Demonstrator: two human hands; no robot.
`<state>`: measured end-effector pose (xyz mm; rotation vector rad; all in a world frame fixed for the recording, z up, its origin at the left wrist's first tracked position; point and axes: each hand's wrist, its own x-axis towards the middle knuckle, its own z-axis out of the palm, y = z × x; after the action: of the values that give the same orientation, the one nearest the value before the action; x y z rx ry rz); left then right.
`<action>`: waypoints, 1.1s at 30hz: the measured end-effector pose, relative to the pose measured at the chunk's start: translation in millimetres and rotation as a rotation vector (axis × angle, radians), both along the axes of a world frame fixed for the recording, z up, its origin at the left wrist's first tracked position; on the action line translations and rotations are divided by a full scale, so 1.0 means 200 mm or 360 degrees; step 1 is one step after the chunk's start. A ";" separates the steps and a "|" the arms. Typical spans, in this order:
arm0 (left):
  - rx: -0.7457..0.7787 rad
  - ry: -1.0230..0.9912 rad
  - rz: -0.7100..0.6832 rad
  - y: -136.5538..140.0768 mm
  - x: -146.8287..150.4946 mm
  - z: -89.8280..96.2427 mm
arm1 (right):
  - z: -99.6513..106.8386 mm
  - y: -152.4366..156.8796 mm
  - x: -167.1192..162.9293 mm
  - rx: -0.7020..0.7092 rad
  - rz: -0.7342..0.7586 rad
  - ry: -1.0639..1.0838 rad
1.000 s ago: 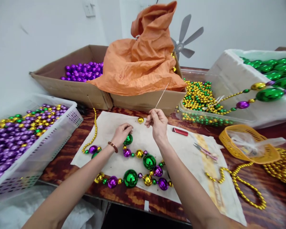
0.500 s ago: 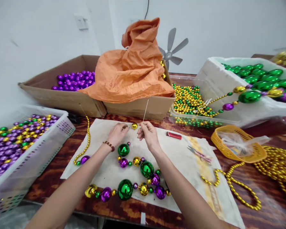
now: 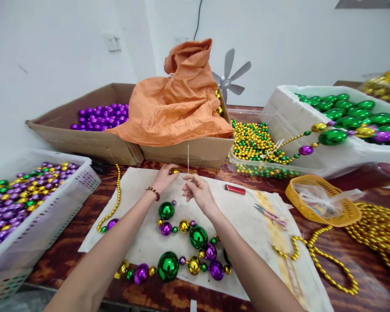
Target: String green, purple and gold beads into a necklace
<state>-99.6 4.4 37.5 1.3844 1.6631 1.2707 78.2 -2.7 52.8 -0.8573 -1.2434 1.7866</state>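
My left hand (image 3: 164, 179), with a beaded bracelet on its wrist, has its fingers closed on a shiny gold bead (image 3: 174, 171) at the cloth's far edge. My right hand (image 3: 199, 192) pinches a thin white string (image 3: 188, 159), whose stiff end points straight up; I cannot tell whether a needle is on it. Between and below my forearms lies a bead garland on the cloth, with a large green bead (image 3: 198, 237), a purple bead (image 3: 216, 270) and a gold bead (image 3: 194, 265) among several others. My right forearm hides part of it.
A white cloth (image 3: 247, 242) covers the table's middle, with a red stapler-like object (image 3: 235, 189) and scissors (image 3: 270, 215) on it. Around stand a white basket (image 3: 68, 195), a cardboard box (image 3: 182, 154) under an orange sack (image 3: 182, 108), a foam box (image 3: 276, 104) and a yellow basket (image 3: 294, 200).
The gold bead, earlier lying between my hands, is now in my left fingers. My right hand has shifted slightly left and down, and the string has turned from slanted to upright.
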 end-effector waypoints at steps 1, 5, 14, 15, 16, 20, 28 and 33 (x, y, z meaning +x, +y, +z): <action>-0.0058 -0.0151 0.0053 -0.03 -0.02 0.02 | 0.00 -0.01 0.00 -0.0017 0.0025 -0.0008; -0.0230 -0.1025 0.0152 -0.19 -0.09 0.10 | -0.02 -0.06 0.02 -0.0042 0.0072 -0.0061; -0.0097 -0.1694 0.0241 -0.32 -0.14 0.24 | -0.06 -0.16 0.03 0.0015 0.0175 -0.0282; -0.0081 -0.1762 0.0255 -0.32 -0.14 0.25 | -0.06 -0.17 0.03 0.0041 0.0187 -0.0314; -0.0069 -0.1834 0.0274 -0.32 -0.15 0.26 | -0.07 -0.18 0.02 0.0070 0.0200 -0.0342; -0.0037 -0.2039 0.0355 -0.31 -0.15 0.29 | -0.07 -0.20 0.02 0.0171 0.0258 -0.0432; 0.0061 -0.2009 0.0445 -0.32 -0.14 0.30 | -0.07 -0.21 0.02 0.0265 0.0278 -0.0512; 0.0049 -0.1994 0.0424 -0.32 -0.12 0.31 | -0.09 -0.22 0.00 0.0295 0.0275 -0.0512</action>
<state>-123.6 -60.3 98.6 0.1549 0.9031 1.7516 78.8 -46.3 34.8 -0.9804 -1.7070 1.6747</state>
